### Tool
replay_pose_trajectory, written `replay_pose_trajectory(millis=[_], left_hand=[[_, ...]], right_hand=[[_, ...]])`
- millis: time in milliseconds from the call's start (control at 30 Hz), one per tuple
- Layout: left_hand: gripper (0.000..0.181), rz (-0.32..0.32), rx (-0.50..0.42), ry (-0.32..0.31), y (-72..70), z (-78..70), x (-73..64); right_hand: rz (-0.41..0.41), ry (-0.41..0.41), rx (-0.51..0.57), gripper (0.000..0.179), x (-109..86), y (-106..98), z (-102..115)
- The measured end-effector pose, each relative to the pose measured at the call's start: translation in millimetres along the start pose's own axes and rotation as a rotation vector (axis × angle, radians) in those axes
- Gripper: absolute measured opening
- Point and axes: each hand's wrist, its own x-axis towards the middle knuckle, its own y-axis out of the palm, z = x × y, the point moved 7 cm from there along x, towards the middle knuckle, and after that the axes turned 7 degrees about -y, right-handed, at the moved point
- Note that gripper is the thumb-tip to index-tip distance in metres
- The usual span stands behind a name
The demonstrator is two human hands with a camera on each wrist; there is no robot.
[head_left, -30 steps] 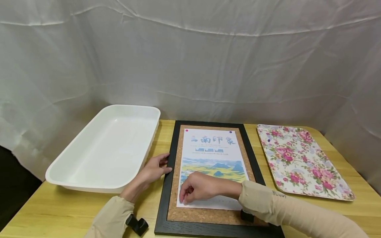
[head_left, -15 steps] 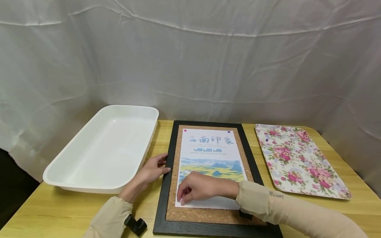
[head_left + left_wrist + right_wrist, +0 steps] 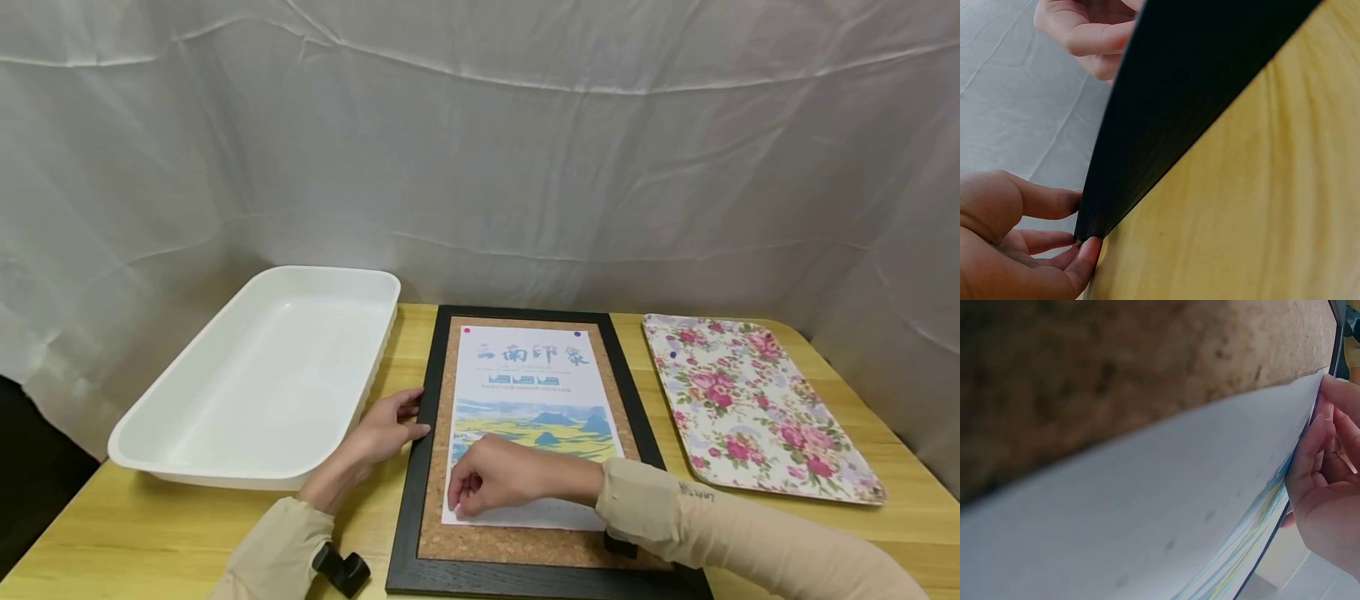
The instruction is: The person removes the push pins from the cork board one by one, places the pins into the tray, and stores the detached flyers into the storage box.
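Note:
My left hand (image 3: 386, 427) holds the left side of a black-framed cork board (image 3: 517, 547), thumb and fingertips at the frame's edge. In the left wrist view, the left thumb (image 3: 1089, 256) lies against the frame's dark side. A white poster (image 3: 525, 392) with blue writing and a landscape lies on the cork. A pink pushpin (image 3: 467, 331) is at its upper left corner, a purple pushpin (image 3: 577, 334) at its upper right. At the lower left corner, my right hand (image 3: 498, 477) pinches a small pushpin (image 3: 1316, 409), mostly hidden by the fingers.
A deep white tray (image 3: 123, 454) stands on the wooden table (image 3: 82, 533) at the left. A flowered tray (image 3: 750, 400) lies at the right with a dark purple pushpin (image 3: 672, 355) on it. Pale cloth (image 3: 480, 150) hangs behind the table.
The view has shifted very slightly. Both hands stay in the same places on the board, the right fingertips still at the poster's lower left corner.

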Motion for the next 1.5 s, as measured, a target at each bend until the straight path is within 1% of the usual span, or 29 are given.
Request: replay_pose_trajectory(millis=[200,367,467,633,800,933,1167,1300,1500], left_hand=[[0.06,-0.008,0.002,-0.003,-0.3,-0.3,-0.1],[0.06,-0.012,0.004,-0.006,0.0,1.1,-0.9],[0.06,-0.016,0.01,-0.002,-0.3,1.2,-1.3],[0.06,-0.016,0.007,-0.008,-0.4,2.1,-1.3],[0.06,-0.005,0.011,-0.019,-0.1,2.5,-3.0],[0.06,-0.002,0.013,-0.022,-0.1,2.2,-3.9],[0.06,-0.002,0.002,-0.024,-0.5,1.9,-3.6],[0.06,-0.003,0.008,-0.022,-0.8,1.3,-3.8],[0.061,0.0,0.016,-0.022,-0.8,0.0,-3.5]], right_hand=[[-0.011,-0.014,0.084,0.006,-2.0,-1.3,2.4],[-0.083,0.019,0.202,0.003,-5.5,-11.8,-2.2],[-0.122,0.024,0.236,0.002,-8.6,-20.0,-6.9],[-0.192,0.023,0.22,0.006,-15.3,-36.6,-15.7],[-0.277,0.059,0.177,0.005,-25.0,-56.6,-25.5],[-0.365,0.118,0.127,0.006,-35.4,-76.4,-37.7],[-0.541,0.231,0.112,0.012,-58.2,-110.5,-64.0],[-0.6,0.28,0.087,0.018,-71.9,-125.2,-78.3],[-0.652,0.345,0.046,0.025,-89.4,-143.3,-96.3]])
